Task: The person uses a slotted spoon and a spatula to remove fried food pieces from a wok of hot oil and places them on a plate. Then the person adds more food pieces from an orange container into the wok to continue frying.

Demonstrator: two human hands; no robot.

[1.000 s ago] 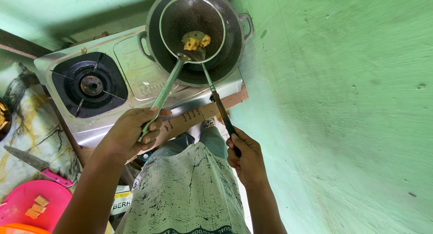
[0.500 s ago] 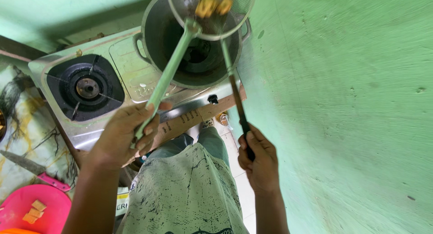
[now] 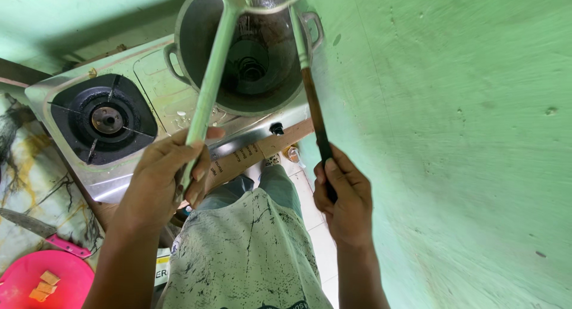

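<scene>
Overhead, left hand [image 3: 159, 181] gripping pale metal ladle handle [image 3: 208, 89], right hand [image 3: 342, 199] clenching dark wooden handle [image 3: 319, 127], round blackened pot [image 3: 238, 77].

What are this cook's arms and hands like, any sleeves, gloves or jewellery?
Both forearms are bare, with no sleeves in view. The left hand and right hand wear no gloves, rings or watch that I can see. Below them shows a pale, black-streaked printed garment.

Pretty even daylight here, soft and bright, no harsh spots. The green wall [image 3: 453, 136] looks evenly lit, while the deep pot [image 3: 250, 53] stays dark inside. A bit of glare sits on the steel stove top [image 3: 173, 100] near its front edge. Wide lens bends everything toward the frame edges. Focus is decent, only slightly soft on the hands.
</scene>
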